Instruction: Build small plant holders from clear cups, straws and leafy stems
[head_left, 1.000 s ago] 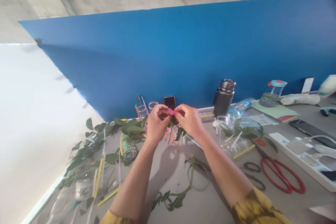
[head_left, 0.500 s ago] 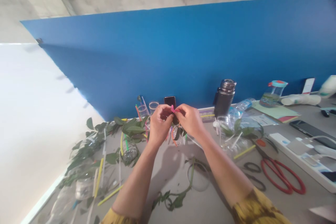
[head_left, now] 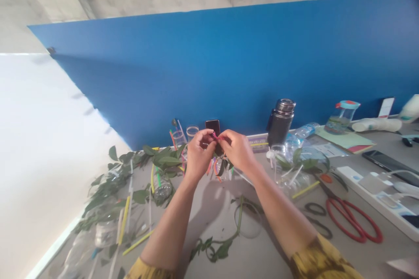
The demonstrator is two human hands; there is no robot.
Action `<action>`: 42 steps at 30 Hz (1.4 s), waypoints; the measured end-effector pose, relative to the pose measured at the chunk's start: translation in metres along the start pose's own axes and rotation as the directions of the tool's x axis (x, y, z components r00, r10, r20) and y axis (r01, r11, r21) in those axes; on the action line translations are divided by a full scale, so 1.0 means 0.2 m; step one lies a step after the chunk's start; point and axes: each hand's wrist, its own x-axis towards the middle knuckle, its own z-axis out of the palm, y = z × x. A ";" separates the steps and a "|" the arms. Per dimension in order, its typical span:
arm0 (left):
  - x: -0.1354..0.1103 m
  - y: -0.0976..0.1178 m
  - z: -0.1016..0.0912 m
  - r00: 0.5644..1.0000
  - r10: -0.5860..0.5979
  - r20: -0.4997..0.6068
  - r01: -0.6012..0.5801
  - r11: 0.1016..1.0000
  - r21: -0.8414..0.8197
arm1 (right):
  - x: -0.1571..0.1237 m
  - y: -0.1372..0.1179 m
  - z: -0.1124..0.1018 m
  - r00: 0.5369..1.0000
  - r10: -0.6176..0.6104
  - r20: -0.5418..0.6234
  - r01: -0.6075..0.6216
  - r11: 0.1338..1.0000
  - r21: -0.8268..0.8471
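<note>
Your left hand (head_left: 199, 152) and right hand (head_left: 238, 150) each have a fingertip grip on a small pink piece (head_left: 215, 135), held above the desk (head_left: 255, 259) in front of a phone (head_left: 212, 126).

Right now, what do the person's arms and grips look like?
The yellow sleeves have dark patches and leave the left forearm and right forearm bare. The left grip and right grip are bare human hands: no gloves, and no watch or bracelet shows.

It looks like an office, with desk (head_left: 255, 261), blue partition (head_left: 229, 65) and power strip (head_left: 369, 196).
</note>
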 end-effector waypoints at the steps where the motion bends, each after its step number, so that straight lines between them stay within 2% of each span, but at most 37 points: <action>1: 0.00 0.00 -0.01 1.000 -0.014 0.011 0.014 1.000 -0.003 | 0.00 0.00 0.00 1.000 -0.007 0.003 0.008 1.000 -0.004; 10: 0.01 -0.04 -0.02 0.996 -0.073 0.046 0.075 0.995 -0.061 | -0.01 0.00 -0.02 0.997 -0.036 0.065 0.042 0.996 -0.081; 19: 0.01 -0.01 0.01 0.993 -0.116 0.000 0.115 0.985 -0.128 | -0.01 -0.05 -0.08 0.994 -0.060 0.087 0.083 0.950 -0.302; 25: 0.01 -0.03 0.00 0.994 -0.109 -0.016 0.106 0.989 -0.107 | -0.03 -0.08 -0.12 0.993 -0.054 0.105 0.082 0.954 -0.290; 33: 0.01 -0.02 -0.03 0.996 -0.090 -0.024 0.090 0.996 -0.028 | -0.04 -0.10 -0.18 0.979 -0.167 -0.120 0.154 0.982 -0.112; 38: 0.01 -0.01 -0.07 0.989 -0.135 0.052 0.140 0.985 -0.104 | -0.01 -0.05 -0.21 0.967 -0.140 -0.214 0.133 0.990 -0.048; 42: 0.01 -0.03 -0.11 0.982 -0.156 0.103 0.173 0.968 -0.181 | 0.02 0.04 -0.23 0.960 -0.060 -0.274 0.063 0.998 0.005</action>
